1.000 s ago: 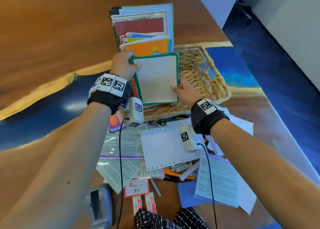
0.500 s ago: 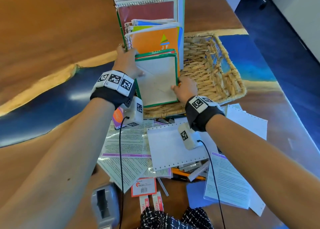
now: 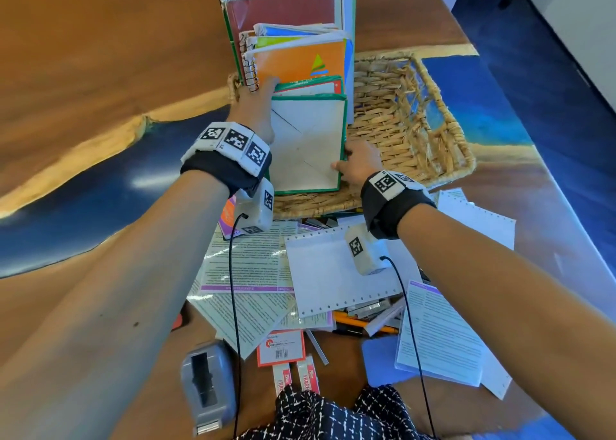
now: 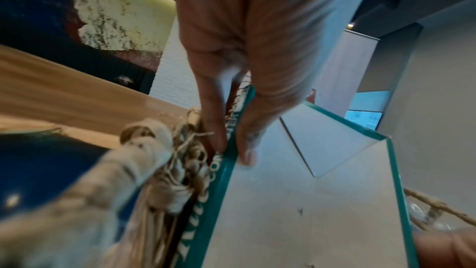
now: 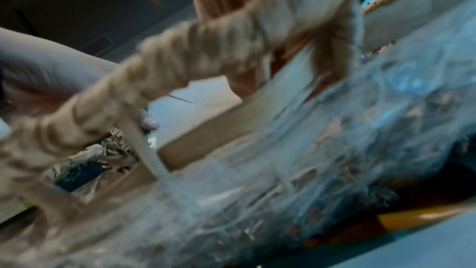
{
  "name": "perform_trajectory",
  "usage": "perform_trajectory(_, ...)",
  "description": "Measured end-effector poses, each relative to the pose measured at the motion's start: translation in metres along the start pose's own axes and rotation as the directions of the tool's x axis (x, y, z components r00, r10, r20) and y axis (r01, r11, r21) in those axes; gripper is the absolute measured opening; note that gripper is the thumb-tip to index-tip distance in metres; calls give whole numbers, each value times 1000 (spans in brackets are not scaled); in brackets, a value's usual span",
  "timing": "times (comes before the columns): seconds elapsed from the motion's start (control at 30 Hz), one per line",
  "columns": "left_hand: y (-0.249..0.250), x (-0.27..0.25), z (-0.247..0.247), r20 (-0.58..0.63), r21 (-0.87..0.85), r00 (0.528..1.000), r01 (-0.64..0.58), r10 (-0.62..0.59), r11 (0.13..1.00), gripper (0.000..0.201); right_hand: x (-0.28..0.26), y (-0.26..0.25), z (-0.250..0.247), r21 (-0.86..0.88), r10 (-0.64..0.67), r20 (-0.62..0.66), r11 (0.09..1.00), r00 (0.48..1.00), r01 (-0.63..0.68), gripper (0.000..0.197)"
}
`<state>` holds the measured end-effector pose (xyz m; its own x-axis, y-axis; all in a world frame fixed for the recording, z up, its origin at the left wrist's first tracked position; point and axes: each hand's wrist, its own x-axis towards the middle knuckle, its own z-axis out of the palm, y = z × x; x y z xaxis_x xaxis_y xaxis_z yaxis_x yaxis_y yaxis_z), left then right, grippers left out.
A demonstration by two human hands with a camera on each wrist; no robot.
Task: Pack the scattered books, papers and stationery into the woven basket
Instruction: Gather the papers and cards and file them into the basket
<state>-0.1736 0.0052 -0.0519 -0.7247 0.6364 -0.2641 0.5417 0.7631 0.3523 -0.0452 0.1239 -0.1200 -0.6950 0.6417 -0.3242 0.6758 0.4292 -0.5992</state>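
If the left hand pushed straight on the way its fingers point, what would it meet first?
Likely the orange notebook: the left hand grips the green-edged book and points up-forward, fingertips already at the notebook's lower corner. Depth is unclear.

We reach both bare forearms forward, each wrist banded in black with white marker tags. Our left hand stands edge-on, its fingers pointing down and its thumb lying flat, the two pinching a thin edge between them. Our right hand sits lower and to the right, knuckles up, thumb stretched leftward, fingers curled out of sight.
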Motion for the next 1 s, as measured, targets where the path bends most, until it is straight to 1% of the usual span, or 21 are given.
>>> perform_trajectory(0.07, 1, -1, 0, 25, -12, 1000, -15, 15, 1000, 87, -1, 1, 0, 7, -15, -4, 1000, 1000, 15, 34)
perform_trajectory(0.13, 3, -4, -2, 45, -11, 999, -20, 20, 1000, 87, -2, 1, 1, 60, -22, -12, 998, 1000, 23, 36)
perform_trajectory(0.17, 3, -7, -3, 52, -10, 998, -18, 19, 1000, 86, -2, 0, 1, 95, -16, 5, 995, 1000, 16, 40)
perform_trajectory(0.23, 6, -12, -4, 52, -10, 999, -6, 6, 1000, 85, 0, 1, 1, 98, -10, 68, 995, 998, 3, 49)
perform_trajectory(0.33, 6, -14, -2, 35, 8, 999, 5, -5, 1000, 84, 3, 4, -3, 19, -62, 178, 998, 982, 60, 60)
perform_trajectory(0.4, 4, -11, -2, 33, 22, 999, 15, -16, 1000, 83, 1, 5, -10, -42, -101, 223, 993, 969, 113, 58)
perform_trajectory(0.47, 4, -10, -2, 31, 22, 999, 38, -38, 999, 84, -7, 6, -20, -59, -114, 240, 990, 964, 132, 51)
perform_trajectory(0.53, 5, -13, -2, 14, 7, 998, 56, -56, 998, 84, -18, 11, -31, -77, -102, 218, 990, 971, 121, 42)
perform_trajectory(0.6, 9, -18, -3, -28, 4, 996, 80, -80, 997, 82, -27, 17, -40, -94, -136, 167, 984, 977, 154, 34)
perform_trajectory(0.67, 19, -28, -5, -106, 23, 993, 54, -51, 998, 73, -41, 23, -49, -95, -197, 118, 973, 973, 208, 28)
perform_trajectory(0.73, 36, -41, -7, -173, 26, 983, -55, 59, 998, 53, -50, 28, -55, -110, -239, 92, 962, 967, 249, 24)
perform_trajectory(0.77, 45, -50, -6, -175, 18, 976, -129, 130, 991, 39, -55, 32, -57, -113, -249, 82, 960, 965, 257, 24)
perform_trajectory(0.8, 54, -59, -3, -150, -3, 968, -206, 203, 979, 23, -59, 36, -58, -112, -260, 66, 957, 963, 266, 23)
perform_trajectory(0.83, 62, -68, 1, -86, -26, 958, -276, 273, 961, 12, -62, 40, -60, -110, -267, 45, 956, 963, 271, 24)
perform_trajectory(0.87, 70, -77, 9, 14, -44, 944, -328, 329, 944, 13, -66, 45, -62, -102, -271, 19, 957, 963, 271, 25)
perform_trajectory(0.9, 76, -84, 18, 136, -40, 920, -367, 368, 930, 18, -71, 49, -64, -90, -265, -7, 961, 964, 263, 27)
perform_trajectory(0.93, 80, -90, 29, 262, -14, 887, -390, 379, 921, 23, -73, 53, -65, -76, -261, -34, 963, 965, 258, 30)
perform_trajectory(1.0, 86, -98, 51, 454, 88, 825, -418, 336, 904, 31, -77, 61, -68, -59, -265, -72, 963, 961, 261, 34)
